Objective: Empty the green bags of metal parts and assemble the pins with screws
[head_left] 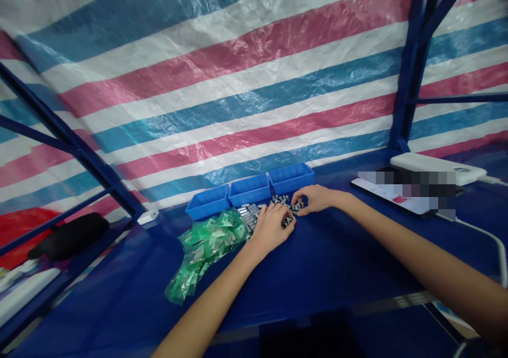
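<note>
Near the back edge of the counter (317, 278), left hand (271, 226) and right hand (315, 197) curled at metal pieces (281, 199), their grip unclear.

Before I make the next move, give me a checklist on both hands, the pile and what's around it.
1. Both hands at the pile: ok, left hand on the near side, right hand at its right.
2. Grip on single parts: cannot tell, curled fingers hide it.
3. Whole pile visible: not ok, the hands cover some.
4. Packets well clear of the cylinders: not ok, they crowd close.
5. Bins upright: ok, three in a row behind.
6. Phone off the pile: ok, farther right.
</note>
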`<action>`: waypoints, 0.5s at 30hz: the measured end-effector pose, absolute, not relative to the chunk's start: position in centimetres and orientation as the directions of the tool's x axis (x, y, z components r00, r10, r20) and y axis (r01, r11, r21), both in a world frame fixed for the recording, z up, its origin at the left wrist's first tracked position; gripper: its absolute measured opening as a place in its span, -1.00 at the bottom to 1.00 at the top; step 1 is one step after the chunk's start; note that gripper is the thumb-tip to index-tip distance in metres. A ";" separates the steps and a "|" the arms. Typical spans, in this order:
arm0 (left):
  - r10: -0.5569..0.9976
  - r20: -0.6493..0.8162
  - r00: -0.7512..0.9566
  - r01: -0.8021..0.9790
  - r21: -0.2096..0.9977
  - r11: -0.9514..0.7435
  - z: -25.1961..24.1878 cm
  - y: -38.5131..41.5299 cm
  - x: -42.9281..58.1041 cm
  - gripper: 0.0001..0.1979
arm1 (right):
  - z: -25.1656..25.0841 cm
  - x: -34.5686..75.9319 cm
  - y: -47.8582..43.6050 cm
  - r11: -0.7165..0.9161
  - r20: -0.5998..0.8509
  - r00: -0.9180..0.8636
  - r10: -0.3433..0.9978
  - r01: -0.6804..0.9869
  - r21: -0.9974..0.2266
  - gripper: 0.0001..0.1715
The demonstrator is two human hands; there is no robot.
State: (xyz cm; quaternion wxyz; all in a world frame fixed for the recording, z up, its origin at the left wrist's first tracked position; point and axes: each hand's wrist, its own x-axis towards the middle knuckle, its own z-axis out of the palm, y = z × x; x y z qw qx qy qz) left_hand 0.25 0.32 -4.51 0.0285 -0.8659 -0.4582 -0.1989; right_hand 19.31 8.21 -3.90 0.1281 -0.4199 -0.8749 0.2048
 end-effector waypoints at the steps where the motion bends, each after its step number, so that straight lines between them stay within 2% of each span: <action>1: 0.781 0.371 0.502 0.803 0.137 -0.581 -4.5 0.3 0.2 -0.91 | -4.0 19.1 8.2 0.581 0.080 -0.614 0.785 0.686 -0.437 -0.61; 5: 0.783 0.371 0.499 0.804 0.138 -0.578 -4.6 0.3 0.1 -0.91 | -4.3 18.3 7.8 0.629 0.177 -0.612 0.771 0.688 -0.363 -0.74; 10: 0.792 0.379 0.479 0.810 0.156 -0.565 -4.5 0.2 0.2 -0.91 | -4.4 17.9 7.5 0.636 0.239 -0.591 0.770 0.690 -0.345 -0.77; 15: 0.801 0.434 0.412 0.802 0.245 -0.545 -4.3 0.2 0.3 -0.90 | -4.6 17.3 7.2 0.606 0.269 -0.543 0.795 0.723 -0.331 -0.79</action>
